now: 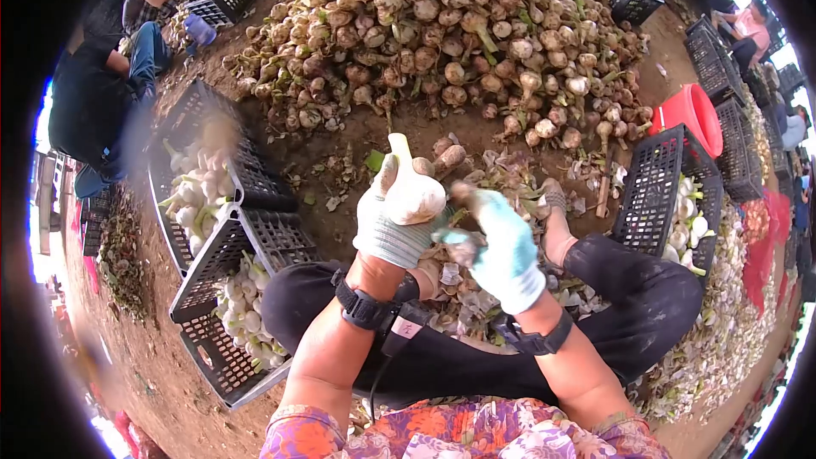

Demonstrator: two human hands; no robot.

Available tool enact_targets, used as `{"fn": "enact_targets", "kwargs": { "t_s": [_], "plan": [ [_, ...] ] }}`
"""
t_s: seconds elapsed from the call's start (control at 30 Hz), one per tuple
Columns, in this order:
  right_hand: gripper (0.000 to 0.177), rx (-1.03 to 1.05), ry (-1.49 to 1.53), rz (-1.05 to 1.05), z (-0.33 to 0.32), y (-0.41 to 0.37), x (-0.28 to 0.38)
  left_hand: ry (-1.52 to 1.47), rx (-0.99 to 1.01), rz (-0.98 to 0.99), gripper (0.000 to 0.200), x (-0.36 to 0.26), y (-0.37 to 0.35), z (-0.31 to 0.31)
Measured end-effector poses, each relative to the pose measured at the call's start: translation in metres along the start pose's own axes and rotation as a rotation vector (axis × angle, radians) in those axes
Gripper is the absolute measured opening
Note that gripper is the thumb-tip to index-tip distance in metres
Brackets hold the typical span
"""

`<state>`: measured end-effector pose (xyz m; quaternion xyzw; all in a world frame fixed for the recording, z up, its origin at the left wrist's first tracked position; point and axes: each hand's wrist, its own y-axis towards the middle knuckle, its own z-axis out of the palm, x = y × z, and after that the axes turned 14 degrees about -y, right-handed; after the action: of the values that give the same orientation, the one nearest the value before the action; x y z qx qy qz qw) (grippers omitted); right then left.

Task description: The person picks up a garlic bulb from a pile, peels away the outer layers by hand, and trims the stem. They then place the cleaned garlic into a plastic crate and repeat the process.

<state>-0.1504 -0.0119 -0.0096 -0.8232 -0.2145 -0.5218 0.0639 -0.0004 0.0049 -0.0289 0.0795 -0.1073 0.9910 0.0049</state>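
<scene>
My left hand, in a light knitted glove with soiled fingertips, is closed around a garlic bulb. The bulb is mostly white, and its pale cut stem points up and away from me. Just right of it is my right hand, in a pale blue-green glove. Motion smears its fingers, so I cannot make out whether they hold anything. Beneath both hands, loose garlic skins lie between my crossed legs. Beyond them rises a large heap of unpeeled, soil-stained garlic with short stems.
At left, black crates hold cleaned white bulbs. Another black crate with white garlic stands at right, beside a red bucket. More skins cover the ground at right. Other people sit at upper left and far right.
</scene>
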Motion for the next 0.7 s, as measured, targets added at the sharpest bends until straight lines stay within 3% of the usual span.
{"fn": "enact_targets", "kwargs": {
  "t_s": [0.03, 0.07, 0.1, 0.17, 0.2, 0.23, 0.27, 0.3, 0.33, 0.4, 0.47, 0.53, 0.57, 0.6, 0.67, 0.7],
  "plan": [
    [0.034, -0.049, -0.279, -0.268, 0.001, 0.004, 0.005, 0.021, -0.012, -0.014, 0.036, 0.002, -0.001, -0.001],
    [0.03, -0.046, -0.374, -0.312, 0.001, 0.005, 0.005, 0.045, -0.022, -0.025, 0.036, 0.002, -0.001, -0.001],
    [0.024, 0.023, -0.29, -0.303, -0.002, 0.004, 0.007, 0.078, -0.107, 0.035, 0.037, 0.003, 0.0, 0.005],
    [0.012, 0.088, -0.078, -0.302, -0.004, -0.004, 0.015, 0.057, -0.044, -0.005, 0.039, 0.004, -0.002, 0.019],
    [0.012, 0.248, 0.595, 0.178, -0.009, -0.011, 0.023, 0.024, 0.022, -0.051, 0.041, 0.007, -0.003, 0.025],
    [0.013, 0.111, 0.465, 0.123, -0.01, -0.01, 0.018, 0.11, 0.001, 0.064, 0.042, 0.013, -0.002, 0.033],
    [0.014, -0.024, 0.328, 0.064, -0.015, -0.005, 0.011, 0.24, -0.283, 0.269, 0.044, 0.027, -0.001, 0.044],
    [0.018, 0.018, 0.195, 0.261, -0.029, -0.002, 0.006, 0.302, -0.229, 0.232, 0.046, 0.024, -0.002, 0.035],
    [0.025, -0.112, 0.109, 0.066, -0.027, -0.004, 0.001, 0.368, -0.176, 0.191, 0.048, 0.021, -0.004, 0.03],
    [0.027, 0.082, 0.066, 0.087, -0.025, -0.01, -0.012, 0.447, -0.112, 0.042, 0.055, 0.023, -0.007, 0.026],
    [0.026, -0.023, 0.138, 0.016, -0.019, -0.014, -0.018, 0.526, -0.038, -0.078, 0.063, 0.018, -0.001, 0.02],
    [0.024, -0.015, 0.697, 0.366, -0.026, -0.004, -0.005, 0.529, -0.331, 0.21, 0.062, 0.032, 0.008, 0.021],
    [0.023, -0.033, 0.536, 0.323, -0.028, -0.001, 0.002, 0.548, -0.225, 0.123, 0.059, 0.028, 0.004, 0.017],
    [0.023, -0.033, 0.539, 0.321, -0.028, -0.001, -0.001, 0.55, -0.225, 0.124, 0.059, 0.021, 0.003, 0.013],
    [0.022, -0.023, 0.2, 0.259, -0.031, -0.003, -0.011, 0.686, -0.301, 0.066, 0.056, 0.013, 0.001, 0.007],
    [0.022, -0.026, 0.279, 0.266, -0.029, -0.004, -0.011, 0.656, -0.284, 0.089, 0.052, 0.015, 0.001, 0.007]
  ]
}}
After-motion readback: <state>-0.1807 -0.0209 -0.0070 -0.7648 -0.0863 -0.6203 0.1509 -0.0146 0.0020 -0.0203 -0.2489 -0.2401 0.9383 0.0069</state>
